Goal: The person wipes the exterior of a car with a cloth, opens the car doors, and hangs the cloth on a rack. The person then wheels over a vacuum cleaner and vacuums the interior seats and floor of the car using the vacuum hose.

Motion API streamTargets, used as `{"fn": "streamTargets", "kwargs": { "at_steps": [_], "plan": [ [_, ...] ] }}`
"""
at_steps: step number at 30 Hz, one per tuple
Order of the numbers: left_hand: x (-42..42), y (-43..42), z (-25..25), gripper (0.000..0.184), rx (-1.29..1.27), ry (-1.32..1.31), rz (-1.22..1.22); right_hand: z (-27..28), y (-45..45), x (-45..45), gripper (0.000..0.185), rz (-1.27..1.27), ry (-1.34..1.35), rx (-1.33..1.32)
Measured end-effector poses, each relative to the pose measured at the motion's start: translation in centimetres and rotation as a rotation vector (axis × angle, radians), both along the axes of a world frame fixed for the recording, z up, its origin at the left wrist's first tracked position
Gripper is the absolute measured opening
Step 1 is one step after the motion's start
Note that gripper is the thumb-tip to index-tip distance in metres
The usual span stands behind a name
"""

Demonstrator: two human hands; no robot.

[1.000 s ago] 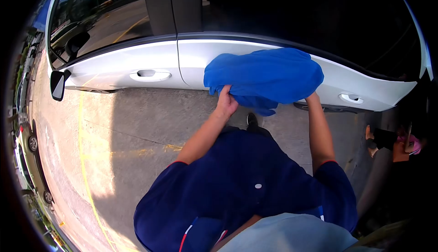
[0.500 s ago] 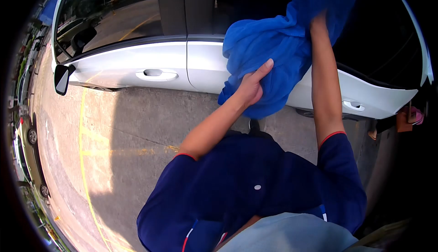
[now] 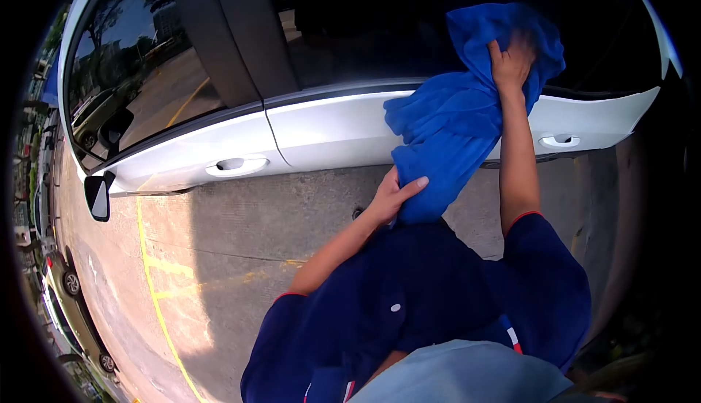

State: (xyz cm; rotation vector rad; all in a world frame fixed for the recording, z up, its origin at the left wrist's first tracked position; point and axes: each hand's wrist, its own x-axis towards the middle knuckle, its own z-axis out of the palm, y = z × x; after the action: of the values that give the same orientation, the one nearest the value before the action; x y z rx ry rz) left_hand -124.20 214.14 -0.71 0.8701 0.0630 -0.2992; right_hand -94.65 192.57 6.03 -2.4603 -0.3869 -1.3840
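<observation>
A large blue cloth (image 3: 456,118) stretches from the dark rear window (image 3: 350,45) of a white car down over its door. My right hand (image 3: 513,63) lies on the cloth's upper part, pressing it against the glass. Its thumb stands apart and the fingers look stretched out, though their tips are blurred. Lower down, near my body, my left hand (image 3: 393,197) is closed on the cloth's hanging end, thumb on top and the other fingers partly hidden behind the fabric.
The white rear door (image 3: 332,129) has a handle (image 3: 561,141) right of the cloth. The front door handle (image 3: 237,166) and side mirror (image 3: 98,197) are to the left. Concrete with a yellow line (image 3: 157,293) lies below; another car (image 3: 77,308) stands at far left.
My right hand, earlier mostly covered by the cloth, now shows on top of it. My left hand has drawn the lower end down toward my body. The view has tilted.
</observation>
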Motion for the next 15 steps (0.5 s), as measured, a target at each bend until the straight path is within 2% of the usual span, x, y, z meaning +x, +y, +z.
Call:
{"fn": "streamTargets", "kwargs": {
  "at_steps": [2,3,5,7,8,10,11,12,13,14,15],
  "plan": [
    [0.4,-1.1,-0.3,0.06,0.107,-0.087,-0.074,2.2,0.8,0.7,0.073,0.01,-0.123,0.19],
    [0.4,-1.4,-0.2,0.063,0.116,-0.052,-0.104,3.3,3.4,-0.3,0.063,0.03,-0.102,0.206],
    [-0.2,-1.2,-0.7,0.063,0.137,-0.048,-0.044,3.5,9.2,-0.9,0.065,-0.015,-0.1,0.08],
    [-0.6,-0.9,-1.1,0.059,0.083,0.002,0.015,3.4,15.6,-3.8,0.06,0.196,-0.051,-0.105],
    [-0.6,-0.5,-0.8,0.058,0.016,0.034,0.006,3.4,18.1,-5.9,0.056,0.281,0.087,-0.154],
    [-0.5,-0.3,0.4,0.056,-0.114,0.087,-0.015,0.6,20.2,-7.4,0.048,0.61,0.019,-0.251],
    [-0.3,-0.5,0.3,0.054,-0.108,0.087,-0.048,-3.3,20.6,-8.1,0.05,0.853,0.25,-0.279],
    [-0.1,-0.9,0.1,0.054,-0.054,0.05,-0.084,-7.3,20.5,-8.6,0.051,0.908,0.454,-0.255],
    [-0.1,-1.3,-0.3,0.054,-0.003,0.013,-0.117,-9.0,19.9,-9.7,0.053,0.849,0.796,-0.222],
    [0.0,-1.8,-0.6,0.053,0.04,-0.023,-0.143,-10.2,18.2,-10.5,0.054,0.704,0.67,-0.253],
    [-0.3,-2.2,-0.8,0.054,0.064,-0.038,-0.131,-7.9,15.6,-11.3,0.052,0.747,0.711,-0.111]
  ]
}}
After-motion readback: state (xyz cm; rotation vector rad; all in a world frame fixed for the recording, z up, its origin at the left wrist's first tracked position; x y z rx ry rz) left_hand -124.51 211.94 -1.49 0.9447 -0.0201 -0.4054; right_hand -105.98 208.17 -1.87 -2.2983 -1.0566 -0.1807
